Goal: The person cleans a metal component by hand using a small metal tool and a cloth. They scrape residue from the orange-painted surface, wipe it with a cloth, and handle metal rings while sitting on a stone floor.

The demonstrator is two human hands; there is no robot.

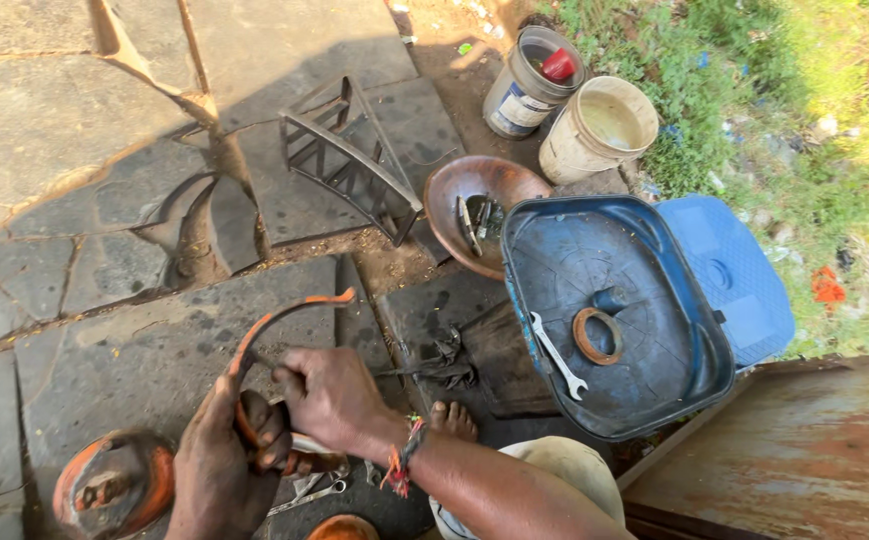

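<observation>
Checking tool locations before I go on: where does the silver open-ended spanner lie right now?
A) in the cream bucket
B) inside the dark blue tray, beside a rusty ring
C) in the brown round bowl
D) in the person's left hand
B: the spanner lies flat on the floor of the dark blue tray, just left of the rusty ring; both hands are busy with an orange curved strip.

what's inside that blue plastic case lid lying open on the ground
Inside the blue lid lie a silver open-ended spanner and a rusty brown ring, next to a small raised blue hub. Whatever is underneath the lid is hidden.
</observation>
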